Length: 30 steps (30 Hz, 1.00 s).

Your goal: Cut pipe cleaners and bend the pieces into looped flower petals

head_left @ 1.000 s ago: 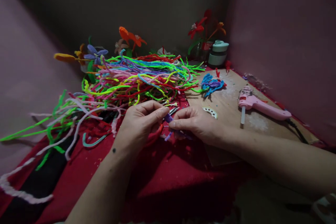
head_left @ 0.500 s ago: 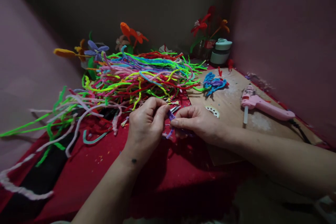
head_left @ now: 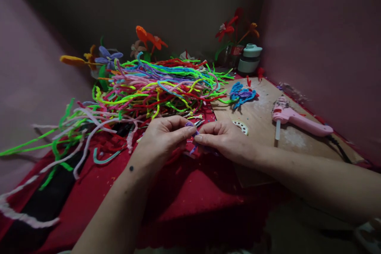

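Note:
Between my fingertips is a purple pipe cleaner [head_left: 190, 125], mostly covered by the hands. My left hand [head_left: 162, 137] pinches it from the left, thumb against forefinger. From the right, my right hand [head_left: 224, 137] pinches the same pipe cleaner, its thumb pointing left. Short purple bits show just below the fingertips. Scissors [head_left: 199, 123] lie behind the hands, only their blade tips showing. A pale disc with holes [head_left: 240, 127] rests beyond my right hand.
A big heap of coloured pipe cleaners [head_left: 160, 83] fills the back. A pink glue gun [head_left: 303, 121] and a blue-purple pipe-cleaner piece [head_left: 242, 94] lie on the brown board [head_left: 262, 115]. Pipe-cleaner flowers [head_left: 149, 39] and a lidded cup [head_left: 250, 58] stand behind.
My left hand has turned and lowered, its wrist shifting left and its fingers now lying flatter. My right hand has stayed nearly in place.

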Tool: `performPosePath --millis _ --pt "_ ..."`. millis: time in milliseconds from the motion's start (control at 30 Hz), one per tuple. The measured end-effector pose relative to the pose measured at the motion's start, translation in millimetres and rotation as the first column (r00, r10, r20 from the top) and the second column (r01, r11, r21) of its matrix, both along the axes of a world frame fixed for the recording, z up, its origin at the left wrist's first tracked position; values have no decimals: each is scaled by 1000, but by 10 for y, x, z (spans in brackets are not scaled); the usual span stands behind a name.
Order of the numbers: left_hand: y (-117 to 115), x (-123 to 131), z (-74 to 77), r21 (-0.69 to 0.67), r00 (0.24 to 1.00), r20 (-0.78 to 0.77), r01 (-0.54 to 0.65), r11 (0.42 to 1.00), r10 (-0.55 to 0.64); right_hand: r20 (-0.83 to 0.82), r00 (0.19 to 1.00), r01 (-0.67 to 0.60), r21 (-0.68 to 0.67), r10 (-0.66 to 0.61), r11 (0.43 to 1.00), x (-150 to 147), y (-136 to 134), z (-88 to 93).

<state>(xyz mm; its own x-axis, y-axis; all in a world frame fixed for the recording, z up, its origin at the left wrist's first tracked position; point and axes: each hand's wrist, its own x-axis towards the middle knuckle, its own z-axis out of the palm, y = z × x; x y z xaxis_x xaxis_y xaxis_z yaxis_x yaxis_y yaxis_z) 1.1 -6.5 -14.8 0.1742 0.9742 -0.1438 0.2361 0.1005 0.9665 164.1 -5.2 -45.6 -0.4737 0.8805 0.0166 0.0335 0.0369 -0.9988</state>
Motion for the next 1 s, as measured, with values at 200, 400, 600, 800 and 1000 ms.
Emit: performPosePath --millis 200,400,600,800,1000 --pt "2 -22 -8 -58 997 65 40 998 -36 38 999 -1 37 0 999 3 -3 1" --pt "-43 103 -64 -54 954 264 -134 990 143 -135 989 -79 -186 55 979 -14 12 -14" --pt "-50 152 -82 11 963 217 -164 986 158 -178 984 -74 -221 34 972 -20 25 -37" --pt "-33 73 -6 121 995 39 -99 988 95 -94 995 -45 -125 33 991 -3 27 -59" --pt "-48 90 -20 228 988 -40 -136 964 149 -64 998 -26 -137 18 990 -2 19 -52"
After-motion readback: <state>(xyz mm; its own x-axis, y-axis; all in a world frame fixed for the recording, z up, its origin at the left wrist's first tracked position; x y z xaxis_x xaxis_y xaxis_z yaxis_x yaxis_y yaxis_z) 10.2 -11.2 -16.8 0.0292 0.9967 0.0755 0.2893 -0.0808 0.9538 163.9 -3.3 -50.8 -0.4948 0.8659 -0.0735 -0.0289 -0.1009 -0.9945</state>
